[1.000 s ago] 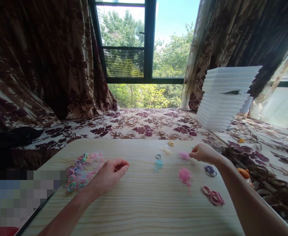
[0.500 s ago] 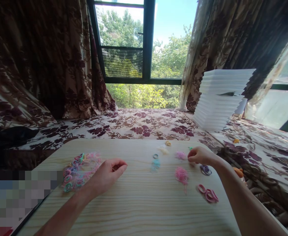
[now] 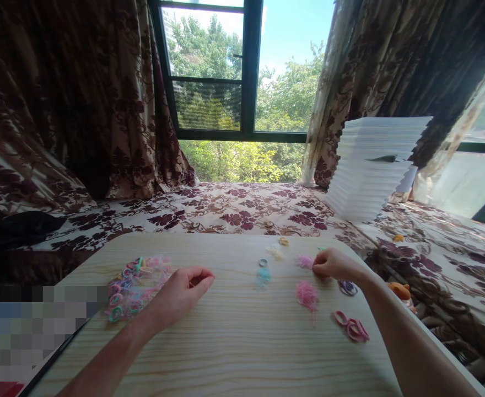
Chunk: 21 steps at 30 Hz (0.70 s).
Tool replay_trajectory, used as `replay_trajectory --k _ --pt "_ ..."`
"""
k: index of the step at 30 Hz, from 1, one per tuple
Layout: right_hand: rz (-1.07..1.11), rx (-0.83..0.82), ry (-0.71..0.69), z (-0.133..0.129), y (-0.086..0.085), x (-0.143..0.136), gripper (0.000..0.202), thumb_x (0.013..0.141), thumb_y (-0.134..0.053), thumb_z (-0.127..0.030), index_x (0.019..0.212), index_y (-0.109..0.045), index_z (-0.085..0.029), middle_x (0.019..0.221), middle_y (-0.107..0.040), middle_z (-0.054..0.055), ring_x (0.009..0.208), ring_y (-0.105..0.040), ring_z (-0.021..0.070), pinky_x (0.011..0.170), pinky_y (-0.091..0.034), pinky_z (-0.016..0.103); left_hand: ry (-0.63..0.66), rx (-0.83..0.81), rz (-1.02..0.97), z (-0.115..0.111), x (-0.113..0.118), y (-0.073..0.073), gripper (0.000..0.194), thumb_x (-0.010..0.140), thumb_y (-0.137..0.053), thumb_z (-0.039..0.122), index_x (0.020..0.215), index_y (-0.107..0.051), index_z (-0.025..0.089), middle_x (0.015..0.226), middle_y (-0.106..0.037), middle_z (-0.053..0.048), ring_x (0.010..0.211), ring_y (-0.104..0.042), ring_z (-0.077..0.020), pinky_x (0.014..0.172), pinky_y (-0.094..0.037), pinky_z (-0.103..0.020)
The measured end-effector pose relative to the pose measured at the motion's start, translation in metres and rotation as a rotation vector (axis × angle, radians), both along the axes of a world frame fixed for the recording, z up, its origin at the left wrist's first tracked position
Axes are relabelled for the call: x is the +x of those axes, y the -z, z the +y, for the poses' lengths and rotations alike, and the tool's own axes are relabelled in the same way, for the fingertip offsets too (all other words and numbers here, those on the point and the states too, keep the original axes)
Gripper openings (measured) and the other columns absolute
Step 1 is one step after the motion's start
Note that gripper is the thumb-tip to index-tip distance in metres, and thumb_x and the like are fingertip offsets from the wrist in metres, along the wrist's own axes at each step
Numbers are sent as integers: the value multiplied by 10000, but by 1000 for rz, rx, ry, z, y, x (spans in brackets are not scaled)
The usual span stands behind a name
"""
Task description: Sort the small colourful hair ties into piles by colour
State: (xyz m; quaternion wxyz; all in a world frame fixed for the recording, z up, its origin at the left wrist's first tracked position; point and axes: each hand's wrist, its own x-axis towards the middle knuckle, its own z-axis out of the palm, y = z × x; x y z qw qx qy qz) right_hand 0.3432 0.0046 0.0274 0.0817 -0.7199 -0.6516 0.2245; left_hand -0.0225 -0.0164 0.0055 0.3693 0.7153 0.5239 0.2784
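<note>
Curled on the pale wooden table, my left hand (image 3: 187, 292) has thumb and fingertips together; anything between them is too small to make out. Beside its wrist lies a mixed heap of colourful hair ties and small elastic bands (image 3: 129, 289). My right hand (image 3: 333, 266) pinches at the right edge of a lilac bunch of small elastic bands (image 3: 304, 262), its fingertips hiding what they grip. Nearer me is a pink bunch of bands (image 3: 307, 296). Purple hair ties (image 3: 348, 287) sit under the right wrist, with pink hair ties (image 3: 352, 326) closer to me.
Blue bands (image 3: 263, 278), a grey-green hair tie (image 3: 263, 263), cream bands (image 3: 274, 253) and a yellow hair tie (image 3: 284, 241) lie mid-table (image 3: 226, 342). A tall paper stack (image 3: 375, 165) stands behind on flowered cloth. An orange object (image 3: 399, 290) is off the table's right edge.
My right hand has shifted slightly left and its fingertips now meet the lilac bunch. The left hand has stayed in place.
</note>
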Motion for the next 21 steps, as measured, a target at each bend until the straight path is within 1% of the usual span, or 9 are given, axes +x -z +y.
replay_trajectory --k 4,7,12,16,21 --pt "84 -119 -19 -6 -6 5 135 649 -574 -245 625 -656 -141 503 -569 -4 490 -494 96 448 -354 182 -6 2 -13 1 -1 1 341 756 -494 415 860 -662 137 742 -644 -31 697 -555 -163 610 -409 -228" --pt "163 -226 -65 -12 -13 3 160 639 -597 -290 654 -660 -144 528 -568 -6 494 -493 86 438 -363 167 -12 -1 1 0 -1 0 347 759 -490 421 866 -663 139 739 -641 -31 695 -552 -164 609 -408 -231" --pt "230 -355 -152 -17 -20 -8 142 583 -641 -278 627 -673 -147 522 -553 -22 459 -467 62 412 -344 156 -5 -11 18 0 -1 -2 349 761 -490 427 872 -662 144 750 -642 -31 702 -549 -164 617 -404 -234" --pt "237 -378 -162 -14 -20 -9 178 570 -659 -297 648 -692 -141 522 -548 -24 444 -453 56 394 -326 155 -13 -11 21 0 -1 -3 355 759 -490 432 875 -662 144 751 -642 -31 694 -543 -161 610 -401 -232" --pt "265 -340 -132 -16 -23 -1 238 594 -665 -367 654 -678 -137 498 -506 -34 426 -415 53 378 -295 165 -21 -4 16 -1 0 -4 363 750 -496 441 867 -656 138 738 -640 -29 691 -546 -159 609 -406 -225"
